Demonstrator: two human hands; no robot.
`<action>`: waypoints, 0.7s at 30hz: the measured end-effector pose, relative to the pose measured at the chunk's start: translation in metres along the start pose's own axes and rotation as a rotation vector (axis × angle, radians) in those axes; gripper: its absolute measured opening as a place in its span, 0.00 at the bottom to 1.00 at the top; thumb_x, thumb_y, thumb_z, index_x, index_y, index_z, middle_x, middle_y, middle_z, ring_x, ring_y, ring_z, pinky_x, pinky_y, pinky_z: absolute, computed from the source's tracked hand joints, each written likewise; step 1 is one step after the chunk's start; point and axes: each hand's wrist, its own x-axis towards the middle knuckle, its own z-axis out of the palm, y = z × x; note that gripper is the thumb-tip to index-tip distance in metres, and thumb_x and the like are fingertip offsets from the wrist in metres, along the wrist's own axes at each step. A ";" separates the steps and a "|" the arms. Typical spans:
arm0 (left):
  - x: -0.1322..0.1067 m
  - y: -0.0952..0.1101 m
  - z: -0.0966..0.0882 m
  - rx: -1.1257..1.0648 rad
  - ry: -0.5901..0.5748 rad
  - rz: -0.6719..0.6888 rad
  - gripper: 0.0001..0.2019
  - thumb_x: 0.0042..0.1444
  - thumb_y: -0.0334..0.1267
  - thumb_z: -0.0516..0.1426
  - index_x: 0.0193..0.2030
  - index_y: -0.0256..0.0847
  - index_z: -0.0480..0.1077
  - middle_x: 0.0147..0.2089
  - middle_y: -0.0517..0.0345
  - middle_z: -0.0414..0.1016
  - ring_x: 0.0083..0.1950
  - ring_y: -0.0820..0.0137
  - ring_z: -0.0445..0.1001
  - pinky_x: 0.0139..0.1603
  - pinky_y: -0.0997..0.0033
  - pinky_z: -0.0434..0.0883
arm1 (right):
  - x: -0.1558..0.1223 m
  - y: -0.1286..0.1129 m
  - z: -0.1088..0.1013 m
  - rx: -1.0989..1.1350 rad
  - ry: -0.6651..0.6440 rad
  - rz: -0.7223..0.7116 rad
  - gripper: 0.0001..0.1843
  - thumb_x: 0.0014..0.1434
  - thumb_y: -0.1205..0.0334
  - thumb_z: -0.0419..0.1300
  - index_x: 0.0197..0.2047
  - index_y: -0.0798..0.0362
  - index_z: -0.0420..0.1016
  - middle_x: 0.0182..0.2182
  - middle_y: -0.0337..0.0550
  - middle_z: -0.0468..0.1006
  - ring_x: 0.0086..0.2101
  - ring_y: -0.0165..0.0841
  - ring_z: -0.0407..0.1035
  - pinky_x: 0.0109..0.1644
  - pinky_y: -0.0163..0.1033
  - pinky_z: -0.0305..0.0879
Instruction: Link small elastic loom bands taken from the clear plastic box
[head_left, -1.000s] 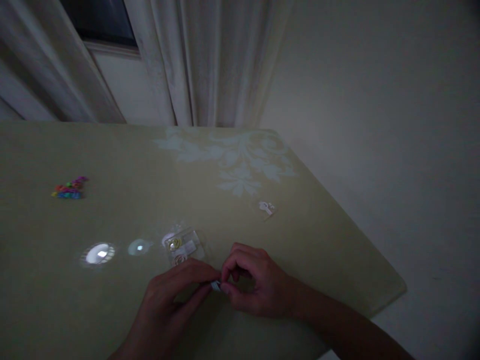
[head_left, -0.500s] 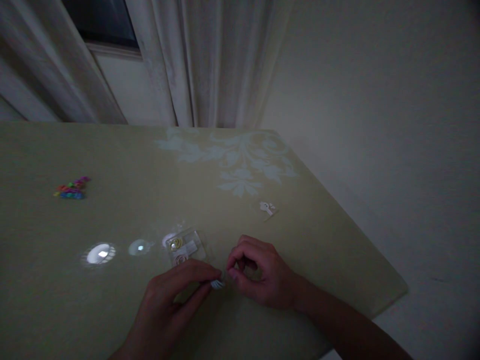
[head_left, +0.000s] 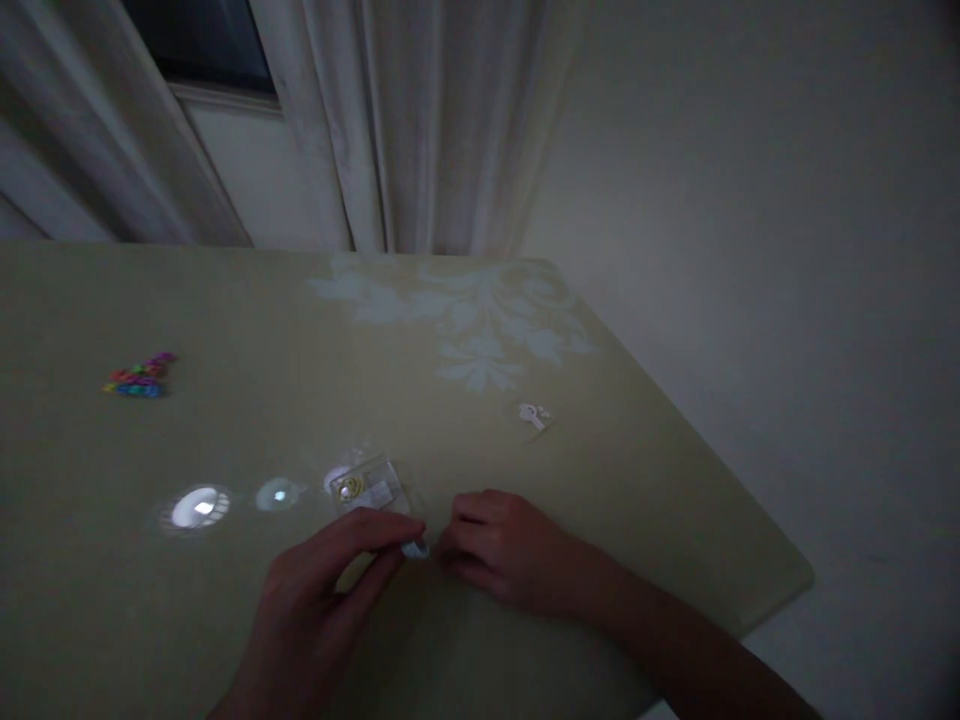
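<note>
Between the thumb and fingertips of my left hand (head_left: 330, 575) is a small pale, striped piece (head_left: 415, 549), too dim to name. My right hand (head_left: 510, 550) is just right of it, fingers curled in and fingertips close together low over the table; anything in them is hidden. Just beyond my left fingers lies a clear plastic case (head_left: 394, 475) with compartments. Inside the case are a yellow coiled item (head_left: 349, 488) and a white rectangle (head_left: 377, 495). My left hand covers the near part of the case.
A pile of small colourful pieces (head_left: 141, 378) lies at the left of the table (head_left: 247, 620). Farther back on the right is a small white key-shaped piece (head_left: 533, 415). The table's right edge slants away beside a wall, and curtains (head_left: 450, 130) hang behind.
My left hand has shifted slightly left and up with the pale piece. My right hand has turned palm down, its fingers curling lower and a little left.
</note>
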 end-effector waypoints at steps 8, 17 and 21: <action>0.000 -0.001 0.001 -0.064 -0.098 0.045 0.13 0.63 0.30 0.61 0.47 0.54 0.81 0.42 0.64 0.86 0.41 0.70 0.86 0.42 0.78 0.81 | 0.002 -0.004 0.008 -0.086 0.105 0.049 0.03 0.70 0.65 0.59 0.44 0.55 0.73 0.39 0.46 0.74 0.40 0.37 0.69 0.45 0.41 0.65; 0.001 0.002 0.004 -0.058 -0.120 0.032 0.12 0.63 0.31 0.62 0.49 0.53 0.79 0.41 0.66 0.86 0.39 0.72 0.85 0.42 0.81 0.79 | -0.002 -0.018 -0.004 0.591 0.246 0.075 0.03 0.70 0.63 0.58 0.45 0.52 0.69 0.39 0.39 0.69 0.36 0.28 0.65 0.40 0.33 0.63; 0.000 0.002 0.005 -0.068 -0.126 0.058 0.12 0.64 0.31 0.61 0.51 0.53 0.78 0.41 0.66 0.85 0.41 0.74 0.84 0.43 0.82 0.78 | 0.000 -0.022 -0.001 0.658 0.222 0.073 0.05 0.70 0.61 0.60 0.45 0.53 0.72 0.37 0.38 0.69 0.33 0.27 0.64 0.38 0.32 0.62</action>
